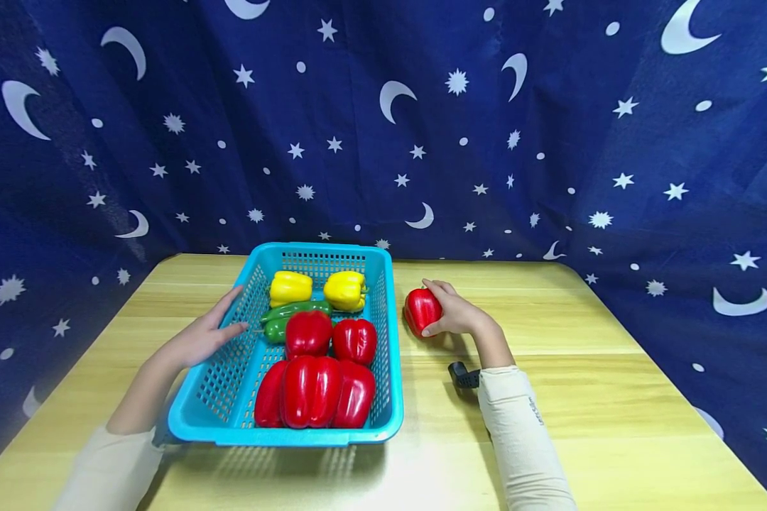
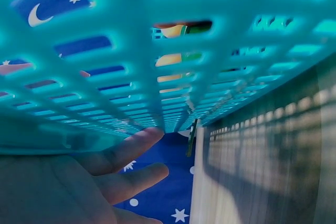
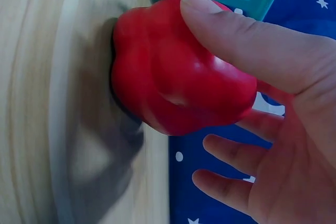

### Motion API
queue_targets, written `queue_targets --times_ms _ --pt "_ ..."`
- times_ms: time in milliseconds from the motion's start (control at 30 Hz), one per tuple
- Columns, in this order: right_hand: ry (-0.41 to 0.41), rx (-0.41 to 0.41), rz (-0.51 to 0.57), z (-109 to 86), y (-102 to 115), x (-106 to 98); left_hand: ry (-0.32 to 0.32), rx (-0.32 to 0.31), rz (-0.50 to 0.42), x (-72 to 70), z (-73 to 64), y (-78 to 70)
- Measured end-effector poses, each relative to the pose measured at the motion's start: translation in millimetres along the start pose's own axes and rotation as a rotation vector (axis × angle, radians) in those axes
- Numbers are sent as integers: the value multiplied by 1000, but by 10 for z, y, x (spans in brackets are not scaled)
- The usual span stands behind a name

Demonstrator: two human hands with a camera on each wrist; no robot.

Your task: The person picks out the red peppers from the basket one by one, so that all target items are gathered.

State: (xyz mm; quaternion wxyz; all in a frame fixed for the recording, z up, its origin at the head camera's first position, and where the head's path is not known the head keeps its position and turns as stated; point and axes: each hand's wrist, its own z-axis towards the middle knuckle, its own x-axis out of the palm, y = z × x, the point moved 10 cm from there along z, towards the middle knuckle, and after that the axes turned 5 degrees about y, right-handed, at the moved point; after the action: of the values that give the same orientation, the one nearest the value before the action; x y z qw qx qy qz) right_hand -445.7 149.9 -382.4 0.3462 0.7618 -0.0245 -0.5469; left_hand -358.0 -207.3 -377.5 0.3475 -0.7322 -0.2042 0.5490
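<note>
My right hand (image 1: 455, 312) grips a red bell pepper (image 1: 422, 312) on the table, right of the basket. In the right wrist view the thumb (image 3: 231, 40) lies over the pepper (image 3: 173, 72), with some fingers behind it and others spread out below. My left hand (image 1: 203, 337) holds the left rim of a blue plastic basket (image 1: 393, 341), thumb over the rim and fingers along the outside wall. The left wrist view shows those fingers (image 2: 134, 182) beside the slotted wall (image 2: 131, 14); the thumb is hidden there.
Inside the basket, several red bell peppers (image 1: 311, 390) fill the near end, with green peppers (image 1: 297, 310) behind them and two yellow bell peppers (image 1: 290, 289) at the far end. A black wrist mount (image 1: 463, 376) sits by the right sleeve. A starry blue curtain (image 1: 358, 142) hangs behind the wooden table (image 1: 581, 397).
</note>
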Motion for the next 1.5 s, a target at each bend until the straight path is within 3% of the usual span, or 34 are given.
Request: queue_targets --times_ms 267,567,1133,1300,1500 --pt "-10 14 13 -8 16 -55 2 8 -4 3 8 -31" --pt "-70 -68 12 -119 260 -201 -4 1 14 -7 -6 -33" --pt "-96 -117 -24 -287 625 -275 0 5 -10 -6 -8 -22" --pt "-83 -170 -26 -358 829 -235 3 6 -14 0 -4 -39" --pt "-26 -299 -49 -509 1300 -30 7 4 -11 1 4 -27"
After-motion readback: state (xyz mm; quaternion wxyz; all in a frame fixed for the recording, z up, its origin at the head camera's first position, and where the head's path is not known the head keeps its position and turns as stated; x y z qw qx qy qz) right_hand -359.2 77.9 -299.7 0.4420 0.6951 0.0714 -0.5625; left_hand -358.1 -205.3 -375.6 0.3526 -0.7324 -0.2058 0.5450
